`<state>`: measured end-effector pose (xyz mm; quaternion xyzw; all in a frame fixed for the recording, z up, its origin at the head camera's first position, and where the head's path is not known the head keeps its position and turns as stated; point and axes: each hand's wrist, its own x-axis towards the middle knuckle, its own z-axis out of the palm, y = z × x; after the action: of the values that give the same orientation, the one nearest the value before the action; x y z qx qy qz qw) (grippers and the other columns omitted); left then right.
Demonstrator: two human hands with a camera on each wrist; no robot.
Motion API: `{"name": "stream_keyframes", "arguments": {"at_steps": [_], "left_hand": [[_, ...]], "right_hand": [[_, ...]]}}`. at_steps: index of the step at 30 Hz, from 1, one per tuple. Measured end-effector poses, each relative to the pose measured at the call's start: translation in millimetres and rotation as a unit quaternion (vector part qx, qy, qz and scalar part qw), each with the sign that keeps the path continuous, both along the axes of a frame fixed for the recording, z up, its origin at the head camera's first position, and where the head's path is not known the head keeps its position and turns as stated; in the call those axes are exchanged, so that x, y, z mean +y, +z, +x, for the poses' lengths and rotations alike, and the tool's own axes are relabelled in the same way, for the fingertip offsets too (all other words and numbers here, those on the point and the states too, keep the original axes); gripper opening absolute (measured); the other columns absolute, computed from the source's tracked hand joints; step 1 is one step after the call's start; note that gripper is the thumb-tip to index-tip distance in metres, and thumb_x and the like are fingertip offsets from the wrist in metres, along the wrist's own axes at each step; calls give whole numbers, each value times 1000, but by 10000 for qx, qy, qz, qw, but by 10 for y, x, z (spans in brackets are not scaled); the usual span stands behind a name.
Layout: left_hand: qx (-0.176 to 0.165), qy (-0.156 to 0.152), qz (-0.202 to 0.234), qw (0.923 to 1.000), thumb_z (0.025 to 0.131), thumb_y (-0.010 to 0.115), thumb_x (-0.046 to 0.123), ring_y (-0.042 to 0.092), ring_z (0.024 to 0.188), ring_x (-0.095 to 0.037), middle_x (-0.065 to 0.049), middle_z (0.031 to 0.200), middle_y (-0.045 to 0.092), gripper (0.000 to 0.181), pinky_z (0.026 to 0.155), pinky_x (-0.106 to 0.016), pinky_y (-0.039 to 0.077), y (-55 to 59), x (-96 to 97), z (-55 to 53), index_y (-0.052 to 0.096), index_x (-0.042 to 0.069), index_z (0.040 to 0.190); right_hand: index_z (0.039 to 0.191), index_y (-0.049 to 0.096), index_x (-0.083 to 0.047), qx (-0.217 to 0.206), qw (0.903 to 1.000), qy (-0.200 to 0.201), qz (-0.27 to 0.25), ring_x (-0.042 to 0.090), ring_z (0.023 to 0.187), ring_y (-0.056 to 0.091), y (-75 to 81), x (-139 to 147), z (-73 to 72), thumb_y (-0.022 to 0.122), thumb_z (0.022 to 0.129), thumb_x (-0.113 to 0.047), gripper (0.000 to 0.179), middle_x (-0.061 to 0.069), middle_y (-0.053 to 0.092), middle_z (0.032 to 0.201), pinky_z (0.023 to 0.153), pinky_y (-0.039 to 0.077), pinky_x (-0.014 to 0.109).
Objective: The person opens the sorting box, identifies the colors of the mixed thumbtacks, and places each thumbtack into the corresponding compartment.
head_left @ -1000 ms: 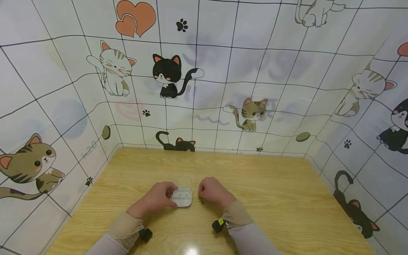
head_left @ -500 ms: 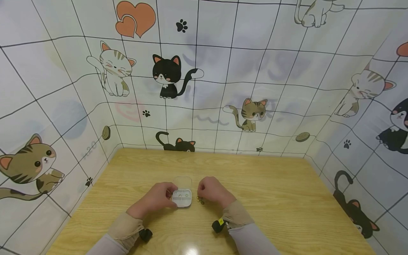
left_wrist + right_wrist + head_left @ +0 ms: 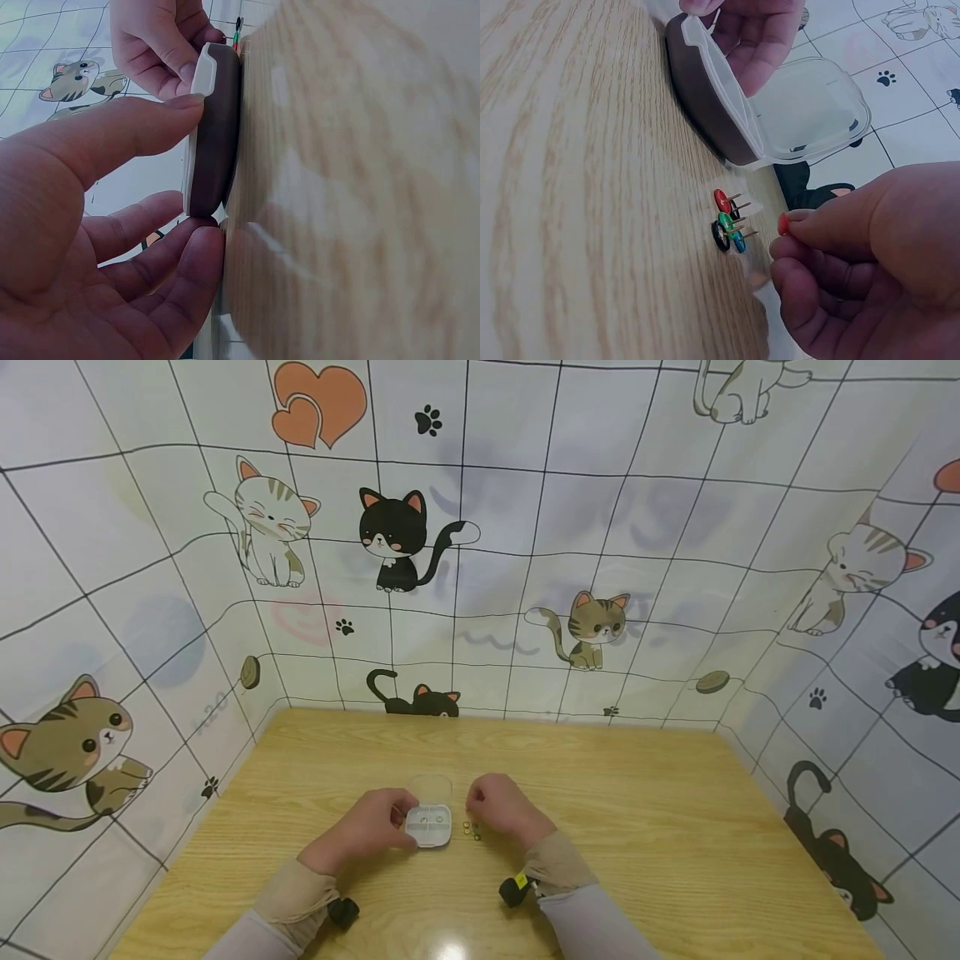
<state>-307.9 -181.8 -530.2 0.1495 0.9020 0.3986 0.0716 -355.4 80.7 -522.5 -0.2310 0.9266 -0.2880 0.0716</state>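
A small pill box with a white divided inside and brown outer walls sits on the table, its clear lid folded back. My left hand holds its left side, thumb on the rim and fingers at the far end. Tiny round items lie in its two far compartments, too small to make out. To the right of the box, my right hand pinches a red thumbtack between thumb and forefinger. Just below that hand are several loose thumbtacks, including a red one, a green one and a black one.
The wooden table extends around both hands. Cat-print sheeting encloses its back and sides. Each wrist carries a small black camera, one on the left wrist and one on the right wrist.
My right hand has drawn slightly up and away from the loose thumbtacks, so more of them show. The left hand and the pill box have stayed in place.
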Motion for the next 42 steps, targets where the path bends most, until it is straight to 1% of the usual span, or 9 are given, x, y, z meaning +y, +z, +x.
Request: {"name": "stream_keyframes", "arguments": {"at_steps": [5,11,16,19,24,30,34,38,42], "left_hand": [[-13,-18,8,10000,71,95,11,59,89,-18,-3,96,68,49,78,-29,49,5,1,6,73,5,114],[-60,-28,48,10000,71,95,11,59,89,-19,-3,96,67,49,78,-30,49,4,1,4,73,5,115],[-58,-19,52,10000,71,95,11,59,89,-18,-3,96,67,50,78,-30,49,-5,-2,4,73,4,115],[-46,-13,49,10000,71,95,11,59,89,-18,-3,96,67,50,78,-29,49,4,2,11,73,4,116],[-27,-30,55,10000,71,95,10,58,89,-19,-4,95,67,50,77,-29,49,24,12,21,73,3,115],[-34,-7,40,10000,71,95,10,58,88,-19,-4,95,66,51,77,-29,48,20,16,18,73,3,116],[-54,21,28,10000,71,95,10,58,89,-19,-3,95,67,52,77,-29,49,26,18,20,72,3,117],[-80,65,49,9999,71,95,10,59,89,-19,-4,96,67,53,78,-30,49,37,20,26,72,3,118],[-91,103,36,9999,71,95,10,59,90,-18,-3,96,67,53,78,-30,50,32,18,25,72,3,119]], "right_hand": [[85,73,-10,7,9996,-189,-191,11,67,52,-15,4,-14,63,100,-8,19,-2,64,81,62,43,26],[87,74,-12,194,9978,-443,-444,12,74,55,-43,13,-47,59,98,-4,20,-1,70,87,70,48,30],[90,74,-10,208,9941,-599,-877,12,78,57,-74,26,-79,61,102,-8,18,1,71,89,75,50,31],[94,75,-7,84,9892,-762,-1253,12,79,57,-115,45,-108,63,104,-9,15,2,69,88,74,50,31],[100,75,-2,-375,9764,-1049,-1850,13,75,56,-142,73,-133,61,106,-11,18,1,63,80,70,48,29],[102,75,3,-536,9619,-1236,-2379,13,74,56,-162,91,-158,62,105,-10,19,3,63,80,71,48,28],[104,72,8,-810,9458,-1291,-2867,12,74,58,-205,93,-197,61,105,-9,20,5,66,83,70,51,26],[110,68,14,-1331,9158,-1357,-3539,11,77,59,-253,101,-240,57,106,-4,22,6,66,88,71,53,24],[116,63,19,-1766,8835,-1467,-4082,10,77,58,-263,119,-254,53,108,-2,25,5,64,91,69,50,22]]}}
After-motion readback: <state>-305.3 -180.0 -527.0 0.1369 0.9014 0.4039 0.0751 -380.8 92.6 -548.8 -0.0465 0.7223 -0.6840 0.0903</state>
